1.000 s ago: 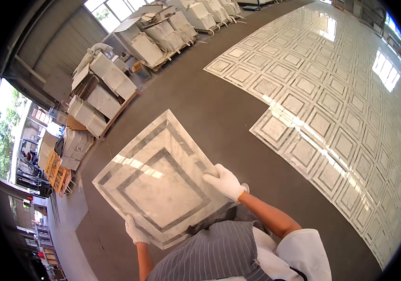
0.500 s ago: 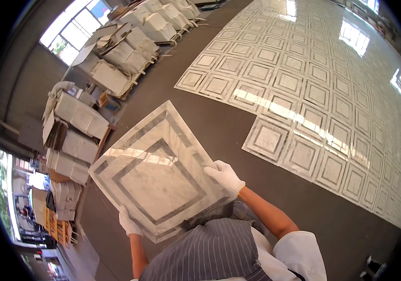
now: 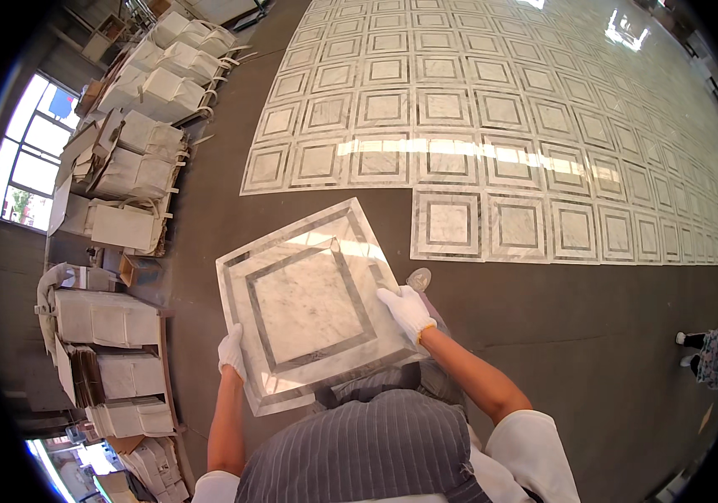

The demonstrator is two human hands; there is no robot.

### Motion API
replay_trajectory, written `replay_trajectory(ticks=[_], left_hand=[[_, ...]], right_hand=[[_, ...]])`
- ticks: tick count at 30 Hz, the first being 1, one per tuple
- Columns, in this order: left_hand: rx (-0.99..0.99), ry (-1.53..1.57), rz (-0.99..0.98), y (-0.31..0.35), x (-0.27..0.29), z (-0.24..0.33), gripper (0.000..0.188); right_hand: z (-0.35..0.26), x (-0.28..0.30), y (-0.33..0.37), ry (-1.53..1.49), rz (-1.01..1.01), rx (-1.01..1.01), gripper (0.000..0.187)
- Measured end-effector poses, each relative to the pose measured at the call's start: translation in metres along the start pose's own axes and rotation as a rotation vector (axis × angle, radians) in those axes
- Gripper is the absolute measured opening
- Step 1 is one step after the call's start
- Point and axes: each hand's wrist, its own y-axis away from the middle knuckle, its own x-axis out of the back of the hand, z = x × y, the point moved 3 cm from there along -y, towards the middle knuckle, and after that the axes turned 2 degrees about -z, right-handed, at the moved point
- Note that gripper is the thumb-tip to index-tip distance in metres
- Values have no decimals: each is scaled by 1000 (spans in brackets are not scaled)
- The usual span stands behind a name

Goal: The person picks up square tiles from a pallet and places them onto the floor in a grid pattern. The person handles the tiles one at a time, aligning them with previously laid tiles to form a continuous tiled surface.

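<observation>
Between my gloved hands I carry a large square marble tile (image 3: 308,302), white with grey inlaid square bands. It hangs in front of my striped apron, tilted, with window light shining off its face. My left hand (image 3: 231,352) grips its left edge, the fingers going behind. On the opposite edge my right hand (image 3: 406,312) is closed, thumb on top and the other fingers partly hidden beneath. Ahead on the floor lies a wide field of matching tiles (image 3: 448,224), its near row starting further right than the row behind it.
Wrapped stacks (image 3: 111,318) on pallets line the left side, with more stacks (image 3: 137,155) beyond. A small box (image 3: 139,270) sits among them. My shoe (image 3: 419,278) shows past the tile on the dark floor (image 3: 543,335). Another person (image 3: 715,356) stands at far right.
My view has turned left, so the tile field now runs more squarely across it. The tile has swung around to a less diamond-like angle, still in both hands. The person at right has come further into view.
</observation>
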Motion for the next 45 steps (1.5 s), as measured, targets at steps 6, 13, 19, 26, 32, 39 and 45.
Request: replay_trajectory(ticks=[6, 13, 19, 26, 32, 39, 45], left_hand=[[94, -154, -57, -89, -38, 38, 51], [163, -310, -97, -156, -82, 103, 53], [254, -386, -195, -183, -178, 157, 51], [273, -459, -260, -273, -256, 137, 53], [129, -669, -276, -395, -353, 66, 58], [94, -616, -278, -501, -460, -5, 58], [65, -505, -287, -560, -505, -79, 56]], right_hand=[[-8, 3, -65, -23, 70, -96, 69], [0, 9, -142, -153, 19, -215, 67], [-6, 43, -189, -228, 89, -313, 64], [13, 46, -259, -252, 227, -520, 54], [85, 33, -371, -120, 380, -558, 52], [196, 10, -509, -111, 558, -477, 51], [243, -4, -577, -249, 553, -556, 48]])
